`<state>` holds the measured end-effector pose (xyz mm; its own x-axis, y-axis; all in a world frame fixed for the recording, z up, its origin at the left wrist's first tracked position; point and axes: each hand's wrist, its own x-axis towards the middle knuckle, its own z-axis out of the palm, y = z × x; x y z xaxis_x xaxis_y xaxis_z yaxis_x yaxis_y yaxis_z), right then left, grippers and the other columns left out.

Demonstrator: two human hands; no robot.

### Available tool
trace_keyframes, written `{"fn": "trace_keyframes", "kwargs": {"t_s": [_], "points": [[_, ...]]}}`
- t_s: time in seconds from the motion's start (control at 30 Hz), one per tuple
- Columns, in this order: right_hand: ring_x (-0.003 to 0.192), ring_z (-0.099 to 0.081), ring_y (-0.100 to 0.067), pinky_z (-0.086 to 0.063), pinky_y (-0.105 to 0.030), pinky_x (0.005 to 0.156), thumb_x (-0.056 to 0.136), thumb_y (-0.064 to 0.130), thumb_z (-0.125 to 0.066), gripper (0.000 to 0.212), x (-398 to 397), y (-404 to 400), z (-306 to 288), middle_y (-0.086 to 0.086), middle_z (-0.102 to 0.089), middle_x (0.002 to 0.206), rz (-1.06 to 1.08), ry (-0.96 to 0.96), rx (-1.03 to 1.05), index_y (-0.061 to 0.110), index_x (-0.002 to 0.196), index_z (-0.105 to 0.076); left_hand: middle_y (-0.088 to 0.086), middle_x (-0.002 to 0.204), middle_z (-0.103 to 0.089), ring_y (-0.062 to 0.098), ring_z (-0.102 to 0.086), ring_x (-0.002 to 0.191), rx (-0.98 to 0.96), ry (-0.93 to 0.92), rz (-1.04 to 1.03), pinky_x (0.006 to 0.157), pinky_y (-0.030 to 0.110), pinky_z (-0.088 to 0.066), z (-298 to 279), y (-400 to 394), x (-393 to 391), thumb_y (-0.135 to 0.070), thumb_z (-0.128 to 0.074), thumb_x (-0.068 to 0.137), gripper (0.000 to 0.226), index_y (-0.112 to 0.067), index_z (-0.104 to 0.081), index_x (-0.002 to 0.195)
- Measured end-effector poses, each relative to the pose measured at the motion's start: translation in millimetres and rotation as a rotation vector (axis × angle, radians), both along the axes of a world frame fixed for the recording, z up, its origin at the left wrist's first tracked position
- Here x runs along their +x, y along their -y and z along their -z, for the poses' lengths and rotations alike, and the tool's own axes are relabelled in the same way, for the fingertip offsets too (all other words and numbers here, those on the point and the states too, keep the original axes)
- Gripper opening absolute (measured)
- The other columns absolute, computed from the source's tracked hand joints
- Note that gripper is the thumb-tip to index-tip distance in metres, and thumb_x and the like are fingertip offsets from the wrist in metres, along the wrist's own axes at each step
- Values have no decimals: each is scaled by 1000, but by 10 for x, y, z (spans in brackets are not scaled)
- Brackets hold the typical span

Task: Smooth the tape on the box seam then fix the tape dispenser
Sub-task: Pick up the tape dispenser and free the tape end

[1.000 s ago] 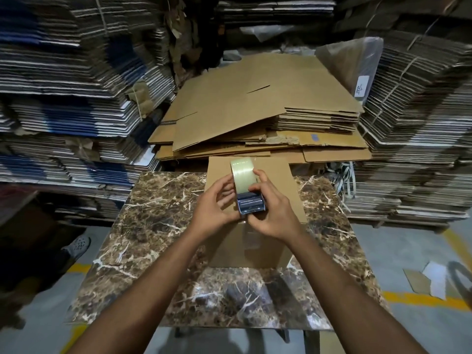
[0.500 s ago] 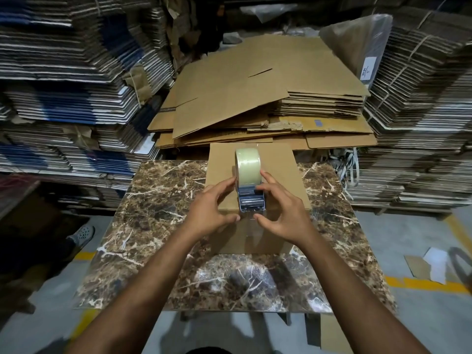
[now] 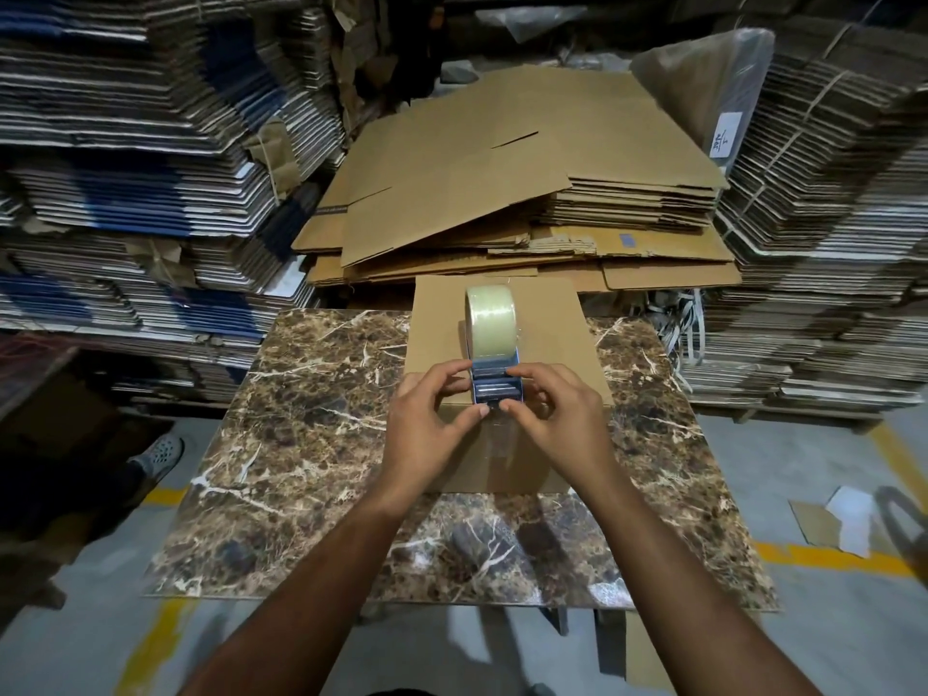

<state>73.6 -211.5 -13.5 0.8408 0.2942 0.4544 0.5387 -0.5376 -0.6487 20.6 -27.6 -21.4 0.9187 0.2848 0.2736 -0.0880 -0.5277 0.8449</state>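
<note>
A closed brown cardboard box [image 3: 557,319] stands on a marble-patterned table [image 3: 301,444]. Clear tape [image 3: 499,444] runs down the box's near face along the seam. A blue tape dispenser [image 3: 494,384] with a clear tape roll [image 3: 489,321] rests on the box top near its front edge. My left hand [image 3: 427,424] grips the dispenser's left side, thumb and fingertips pinching at its front end. My right hand [image 3: 562,419] holds the right side the same way, and the fingertips of both hands nearly meet at the tape's loose end.
Flattened brown cartons [image 3: 527,183] are piled behind the table. Tall stacks of bundled cardboard stand at the left [image 3: 125,168] and the right [image 3: 828,243]. A person's grey shoe [image 3: 158,457] is on the floor at left. Cardboard scraps [image 3: 833,524] lie near a yellow floor line at right.
Both hands slid to the dispenser's front end, and the fingertips closed together at the tape edge. The dispenser sits slightly farther forward on the box.
</note>
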Motion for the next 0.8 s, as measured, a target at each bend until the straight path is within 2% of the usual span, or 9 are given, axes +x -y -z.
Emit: {"fn": "trace_keyframes", "kwargs": {"t_s": [0.1, 0.17, 0.27, 0.37, 0.47, 0.6, 0.67, 0.8], "points": [[91, -64, -7, -40, 3, 85, 78, 20, -85, 39, -13, -23, 20, -2, -70, 108, 11, 24, -45, 21, 115, -75, -8, 108, -60, -7, -63, 100, 27, 16, -15, 95, 23, -54, 11, 3, 0, -29, -86, 76, 51, -46, -66, 119], [90, -64, -7, -41, 3, 83, 76, 17, -87, 33, -11, -37, 21, -3, -70, 105, 27, 31, -34, 19, 109, -78, -10, 105, -59, -5, -60, 99, 39, 19, -12, 91, 22, -53, 8, -2, -6, -30, -85, 77, 48, -50, -66, 116], [90, -64, -9, -50, -5, 81, 78, 14, -85, 25, 1, -46, 12, -3, -69, 103, 36, 29, 11, 17, 103, -80, -21, 97, -57, 9, -57, 99, 80, 20, -17, 87, 32, -52, -10, -4, -6, -34, -82, 78, 37, -47, -71, 110], [91, -64, -9, -54, -11, 79, 80, 10, -83, 17, 21, -51, -22, -2, -64, 102, 22, 18, 63, 15, 96, -81, -32, 93, -59, 11, -55, 98, 115, 38, -12, 88, 42, -52, -26, -4, 22, -34, -82, 78, 26, -38, -76, 104], [93, -65, -10, -58, -17, 77, 81, 7, -81, 10, 32, -72, -35, -2, -61, 105, 10, 15, 66, 12, 90, -80, -23, 97, -69, 10, -55, 100, 153, 94, -13, 88, 40, -51, -15, -13, 60, -36, -81, 79, 21, -37, -76, 100], [101, -65, -15, -61, -34, 86, 89, 6, -73, 6, 33, -81, -2, -5, -61, 110, -12, 60, 37, 8, 95, -75, -16, 105, -69, 8, -52, 103, 187, 124, -3, 85, 22, -44, 3, -11, 71, -37, -84, 75, 31, -36, -76, 105], [104, -64, -17, -59, -39, 90, 94, 8, -67, 8, 28, -78, 11, -6, -61, 111, -14, 90, 12, 7, 99, -74, -16, 104, -67, 9, -53, 103, 187, 125, -15, 85, 25, -46, 11, -5, 77, -36, -83, 76, 29, -36, -76, 104], [104, -63, -15, -56, -37, 91, 96, 12, -65, 13, 27, -42, 13, -7, -63, 111, -49, 107, 23, 6, 104, -74, -17, 98, -65, 10, -55, 101, 147, 146, -40, 84, 31, -49, 0, 20, 103, -31, -77, 83, 13, -32, -77, 96]]}}
